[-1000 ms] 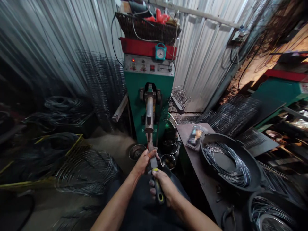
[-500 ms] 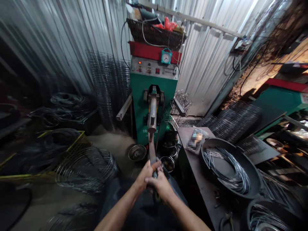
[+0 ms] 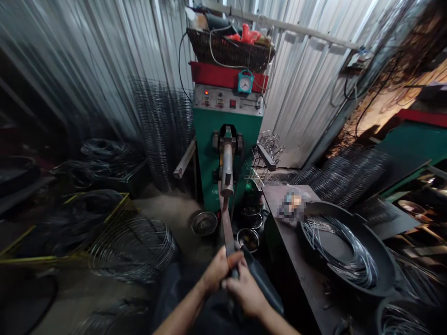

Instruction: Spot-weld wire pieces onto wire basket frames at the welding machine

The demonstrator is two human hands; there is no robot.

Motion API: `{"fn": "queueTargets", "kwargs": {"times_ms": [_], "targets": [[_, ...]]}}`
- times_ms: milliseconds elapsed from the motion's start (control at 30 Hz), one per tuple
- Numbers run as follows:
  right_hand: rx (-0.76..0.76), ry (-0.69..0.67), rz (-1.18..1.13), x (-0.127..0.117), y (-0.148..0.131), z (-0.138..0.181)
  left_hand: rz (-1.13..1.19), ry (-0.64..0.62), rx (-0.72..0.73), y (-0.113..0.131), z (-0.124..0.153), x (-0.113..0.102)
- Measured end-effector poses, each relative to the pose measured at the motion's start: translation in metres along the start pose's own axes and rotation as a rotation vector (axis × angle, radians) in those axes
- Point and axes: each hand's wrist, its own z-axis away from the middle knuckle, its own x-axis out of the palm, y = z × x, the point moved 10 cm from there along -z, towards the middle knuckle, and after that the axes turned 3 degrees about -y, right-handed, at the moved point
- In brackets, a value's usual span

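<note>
the left hand and the right hand sit close together at the bottom of the view, over a dark cloth lap. both hands are shut tight in a narrow grip. the left hand wraps around a long, flat, rusty steel bar. the right hand grips just below it, and the fingers hide the lower end of the bar. two hands set close like this make a firm hold that helps keep the bar straight. the bar points up and away, and its top end seems to meet the round silver metal ram on a tall green machine. two small round steel bowls are on the floor near the bar. on the right, a big round black pan of shiny wire rings sits on a brown metal bench. a gray ridged metal wall stands behind it all.
</note>
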Motion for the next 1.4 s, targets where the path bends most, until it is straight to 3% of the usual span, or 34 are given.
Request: {"fn": "queueTargets", "kwargs": {"times_ms": [67, 200, 267, 367, 467, 667, 767, 867, 933, 1000, 1100, 1300, 1400], "targets": [[0.052, -0.029, -0.030, 0.002, 0.007, 0.006, 0.026, -0.072, -0.025, -0.006, 0.006, 0.008], [0.040, -0.040, 0.018, 0.004, -0.013, -0.035, -0.053, 0.042, 0.079, 0.037, -0.025, -0.008], [0.026, -0.022, 0.031, 0.004, -0.016, -0.046, -0.073, 0.032, 0.088, 0.045, -0.033, -0.009], [0.037, -0.014, 0.001, 0.001, 0.003, -0.022, -0.073, 0.017, 0.056, 0.021, -0.014, -0.006], [0.151, -0.039, -0.037, -0.001, 0.029, 0.000, -0.012, -0.115, 0.007, -0.005, 0.001, 0.007], [0.008, -0.052, 0.041, 0.005, -0.020, -0.049, -0.064, 0.037, 0.133, 0.045, -0.041, -0.017], [0.010, -0.041, 0.030, 0.002, -0.008, -0.025, -0.048, 0.049, 0.080, 0.025, -0.022, -0.012], [0.079, -0.039, -0.016, -0.004, 0.019, 0.004, 0.001, -0.057, 0.002, -0.006, 0.002, 0.005], [0.112, -0.062, -0.037, -0.003, 0.019, -0.006, -0.010, -0.028, 0.033, 0.002, -0.004, 0.001], [0.088, -0.063, -0.010, -0.001, 0.001, -0.033, -0.054, 0.103, 0.103, 0.028, -0.024, -0.017], [0.070, -0.063, 0.051, 0.003, -0.016, -0.056, -0.015, 0.087, 0.116, 0.045, -0.045, -0.020], [0.032, 0.004, 0.035, -0.014, 0.019, 0.017, 0.021, -0.086, -0.051, -0.018, 0.009, 0.014], [0.071, -0.080, 0.000, -0.005, 0.012, -0.010, 0.016, 0.027, 0.011, 0.004, -0.009, -0.002]]}}
